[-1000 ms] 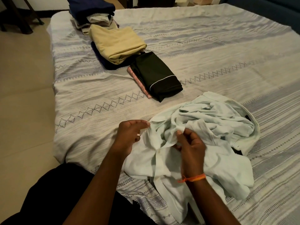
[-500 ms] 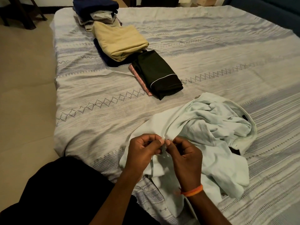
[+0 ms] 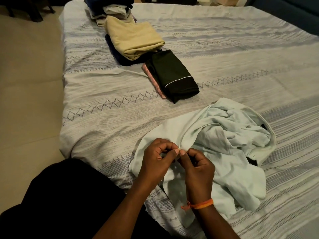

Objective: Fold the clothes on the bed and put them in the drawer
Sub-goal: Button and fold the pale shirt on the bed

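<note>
A crumpled pale mint shirt [image 3: 224, 138] lies on the near part of the bed [image 3: 103, 104]. My left hand [image 3: 156, 159] and my right hand [image 3: 196, 167] meet at its near edge, thumbs and fingertips pinching the same small bit of fabric between them. An orange band circles my right wrist. Further back lie folded clothes: a black piece with white piping [image 3: 174, 77] on a pink one [image 3: 153, 80], a beige piece [image 3: 133, 39] on a dark navy one, and a stack [image 3: 110, 7] at the far edge. No drawer is in view.
The bed's left edge drops to a beige tiled floor [image 3: 29, 100]. Dark furniture legs [image 3: 34, 9] stand at the far left. A dark blue surface [image 3: 293, 12] borders the bed's far right. My black-clad knee [image 3: 69, 200] is at the near left.
My hands came together from apart and now pinch one spot on the shirt's edge. The shirt's left part got pulled flatter toward me. The camera moved slightly.
</note>
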Motion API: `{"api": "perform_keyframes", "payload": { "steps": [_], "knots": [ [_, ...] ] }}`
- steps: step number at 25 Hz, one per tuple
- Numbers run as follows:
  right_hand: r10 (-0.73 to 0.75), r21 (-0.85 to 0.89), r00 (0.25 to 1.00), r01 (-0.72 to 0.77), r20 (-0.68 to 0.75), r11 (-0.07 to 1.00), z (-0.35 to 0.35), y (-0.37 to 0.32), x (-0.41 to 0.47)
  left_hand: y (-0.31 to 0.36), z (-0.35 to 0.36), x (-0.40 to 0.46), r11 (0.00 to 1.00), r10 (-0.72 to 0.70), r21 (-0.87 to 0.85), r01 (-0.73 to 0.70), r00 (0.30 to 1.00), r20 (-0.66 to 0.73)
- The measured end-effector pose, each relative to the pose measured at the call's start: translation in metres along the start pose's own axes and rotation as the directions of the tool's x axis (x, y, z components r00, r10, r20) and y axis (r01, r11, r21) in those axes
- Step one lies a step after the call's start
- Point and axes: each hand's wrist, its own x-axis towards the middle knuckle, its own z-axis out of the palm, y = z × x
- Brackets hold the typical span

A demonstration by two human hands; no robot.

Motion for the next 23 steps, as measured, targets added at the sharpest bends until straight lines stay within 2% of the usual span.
{"api": "perform_keyframes", "payload": {
  "steps": [8, 14, 17, 19, 23],
  "knots": [
    [-0.05, 0.013, 0.995, 0.049, 0.092, 0.999, -0.001, 0.006, -0.001, 0.001, 0.005, -0.003, 0.995, 0.068, 0.089, -0.054, 0.985, -0.159],
    [-0.114, -0.029, 0.989, 0.117, 0.093, 0.993, -0.006, 0.0, 0.013, -0.002, 0.003, -0.007, 0.947, 0.225, 0.256, -0.195, 0.97, -0.093],
    [-0.245, -0.149, 0.966, 0.256, 0.088, 0.955, -0.007, -0.001, 0.017, 0.0, 0.004, -0.009, 0.924, 0.286, 0.287, -0.252, 0.955, -0.082],
    [-0.328, -0.226, 0.94, 0.342, 0.099, 0.912, -0.007, 0.001, 0.019, 0.003, 0.006, -0.01, 0.928, 0.28, 0.284, -0.242, 0.955, -0.102],
    [-0.367, -0.225, 0.923, 0.384, 0.113, 0.896, -0.008, 0.005, 0.023, 0.008, 0.006, -0.007, 0.967, 0.174, 0.205, -0.149, 0.979, -0.109]
  ]
}}
